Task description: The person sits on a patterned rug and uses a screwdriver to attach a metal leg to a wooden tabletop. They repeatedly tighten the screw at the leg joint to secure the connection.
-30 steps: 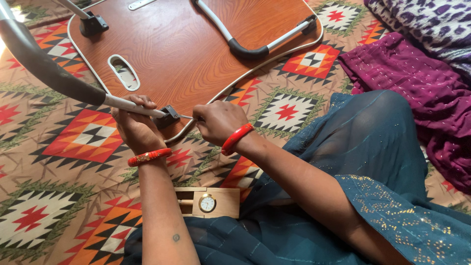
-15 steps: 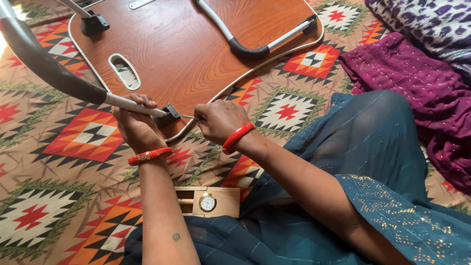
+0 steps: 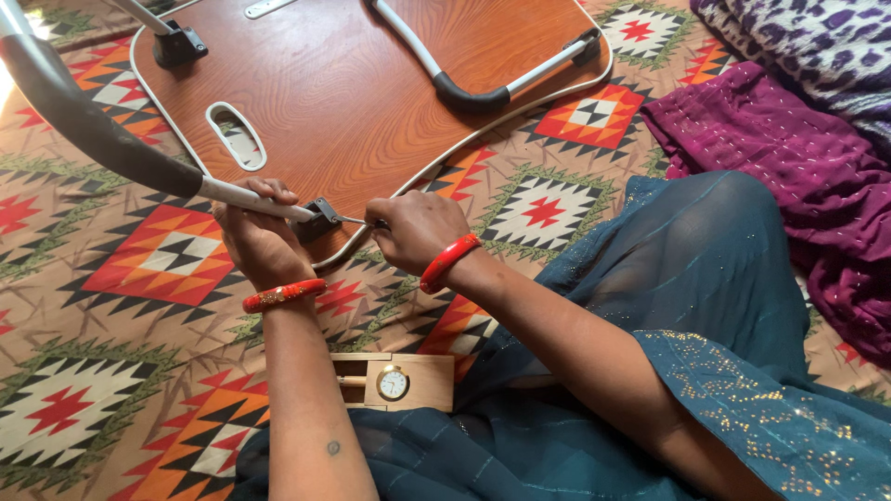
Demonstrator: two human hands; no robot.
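So the left hand (image 3: 258, 239) is wrapped tight around the white end of a folding table leg (image 3: 102, 139), right where it meets the black hinge bracket (image 3: 320, 221). The leg's long axis runs diagonally, from the bracket up and away to the top left corner of the view, and its padded part is dark grey. The right hand (image 3: 416, 230) is closed around a thin metal tool (image 3: 357, 221), probably a small screwdriver, though the handle is buried in the fist. The shaft lies nearly flat and points left, straight at the bracket, with the tip touching or just about touching it.

The bracket sits on the near edge of an upside-down wooden lap table (image 3: 371, 102), brown with a pale rim and an oval cutout (image 3: 237, 137). The other leg (image 3: 492, 83) is folded flat on the far side of the underside.

Both wrists have red bangles. Everything rests on a patterned bedspread (image 3: 93, 353) with orange, red and green diamonds. A small wooden box with a clock face (image 3: 394, 381) lies near the person's lap, below the left forearm. Purple fabric (image 3: 789, 176) is bunched up on the right.
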